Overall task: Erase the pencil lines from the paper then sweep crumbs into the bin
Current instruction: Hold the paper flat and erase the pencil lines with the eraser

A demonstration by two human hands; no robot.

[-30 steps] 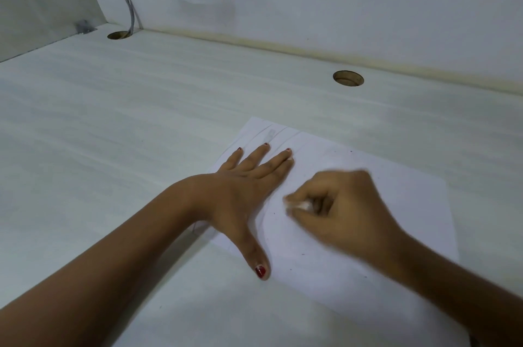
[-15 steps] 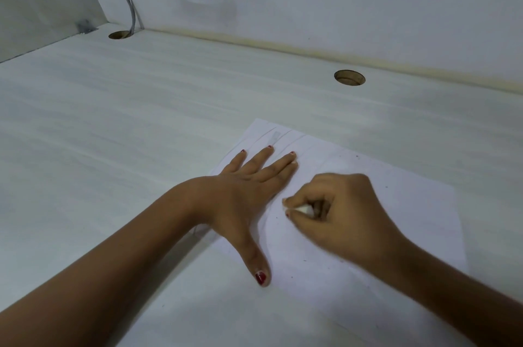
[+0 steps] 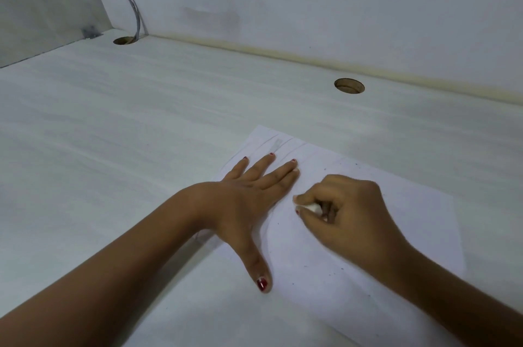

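The fingers (image 3: 264, 165) of the left hand (image 3: 243, 205) lie straight and slightly spread, pressing the left part of the paper (image 3: 410, 219) flat on the desk (image 3: 141, 148), faint pencil lines (image 3: 285, 145) showing just beyond the fingertips. Beside them, the right hand (image 3: 353, 216) pinches a small white eraser (image 3: 311, 207) between thumb and forefinger, held low against the sheet. Short strokes away from the pinning hand would likely keep the sheet from buckling, and the dark crumbs (image 3: 305, 266) scattered on the paper can wait for the sweep; no bin is in view.
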